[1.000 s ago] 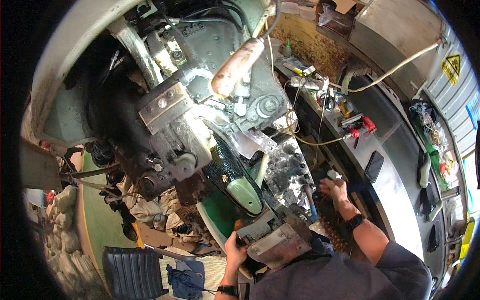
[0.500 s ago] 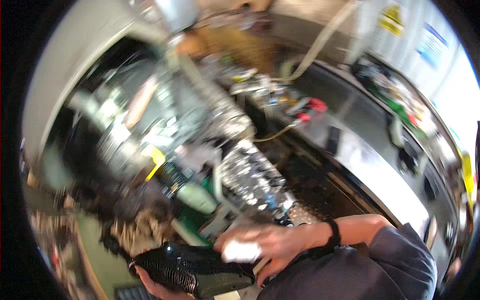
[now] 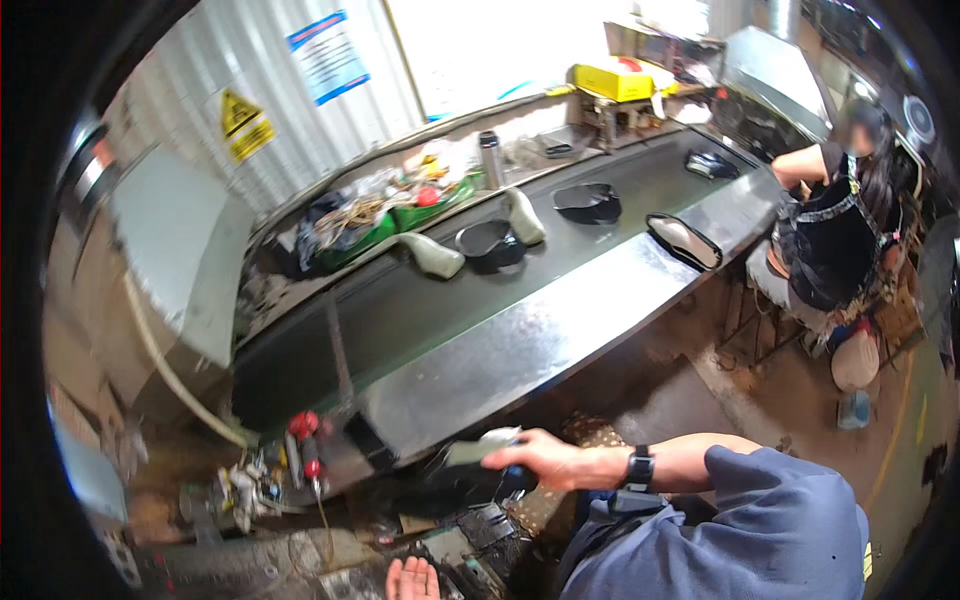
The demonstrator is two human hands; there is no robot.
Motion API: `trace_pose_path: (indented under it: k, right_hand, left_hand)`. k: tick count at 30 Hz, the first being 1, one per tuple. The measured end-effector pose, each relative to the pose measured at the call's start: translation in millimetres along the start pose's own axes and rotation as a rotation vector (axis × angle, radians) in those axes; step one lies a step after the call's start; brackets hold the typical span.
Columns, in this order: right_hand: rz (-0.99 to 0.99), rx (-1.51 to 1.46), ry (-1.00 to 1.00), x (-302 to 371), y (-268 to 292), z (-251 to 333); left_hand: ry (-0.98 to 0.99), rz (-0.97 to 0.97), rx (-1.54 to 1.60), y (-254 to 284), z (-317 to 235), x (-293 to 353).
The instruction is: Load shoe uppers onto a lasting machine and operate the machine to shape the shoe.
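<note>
My right hand (image 3: 545, 460), with a dark watch on its wrist, reaches out over the near edge of the metal-sided conveyor. Its fingers are closed on a black shoe upper (image 3: 450, 490), smeared by motion, with a pale green shoe last (image 3: 474, 452) showing at its top. At the lower edge my left hand (image 3: 412, 580) shows only its fingers, stretched out palm up, holding nothing. On the dark belt (image 3: 400, 325) beyond lie a black shoe upper (image 3: 490, 245) between two pale lasts (image 3: 436, 258), and another black upper (image 3: 587, 203).
A shoe piece with a pale inside (image 3: 684, 242) lies on the metal ledge (image 3: 520, 350). A red-handled tool (image 3: 303, 428) sits beside a dark flat object (image 3: 370, 440). Green bins (image 3: 425, 210) stand behind the belt. A co-worker (image 3: 840, 220) sits at the far right.
My view has swung right, from the machine to the conveyor. My left hand has come off the black upper, while my right hand now carries the upper toward the conveyor.
</note>
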State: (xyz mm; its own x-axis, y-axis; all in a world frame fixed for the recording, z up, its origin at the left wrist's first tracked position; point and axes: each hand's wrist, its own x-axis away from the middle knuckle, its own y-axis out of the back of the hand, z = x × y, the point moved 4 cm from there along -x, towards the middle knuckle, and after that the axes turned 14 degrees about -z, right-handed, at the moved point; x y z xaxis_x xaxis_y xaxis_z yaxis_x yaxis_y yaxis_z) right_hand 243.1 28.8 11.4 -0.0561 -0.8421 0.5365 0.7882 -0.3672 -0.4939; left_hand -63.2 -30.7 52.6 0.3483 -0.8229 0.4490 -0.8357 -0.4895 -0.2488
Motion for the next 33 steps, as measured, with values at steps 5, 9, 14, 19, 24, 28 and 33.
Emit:
trace_pose_path:
  k: [5,9,14,19,24,28,33]
  right_hand:
    - [-0.474,-0.188,0.072,-68,180,141]
    - [-0.414,-0.299,0.394,-154,344,312]
    - [-1.101,-0.415,0.539,-228,504,428]
    - [-1.213,-0.014,0.422,-322,514,407]
    - [-1.225,-0.245,0.394,-363,531,402]
    - [-0.875,-0.344,0.285,-373,550,415]
    - [-0.885,-0.016,0.904,-391,426,428]
  left_hand:
    - [0.006,-0.17,-0.258,-96,46,-36]
    - [0.065,-0.134,-0.288,-161,85,-73]
    - [0.126,-0.06,-0.351,-220,97,-100]
    - [-0.396,0.206,-0.68,-237,82,-115]
    - [-0.062,0.013,-0.697,-243,96,-136]
    - [0.082,-0.058,-0.722,-235,118,-160]
    - [0.083,-0.035,-0.69,-238,109,-156]
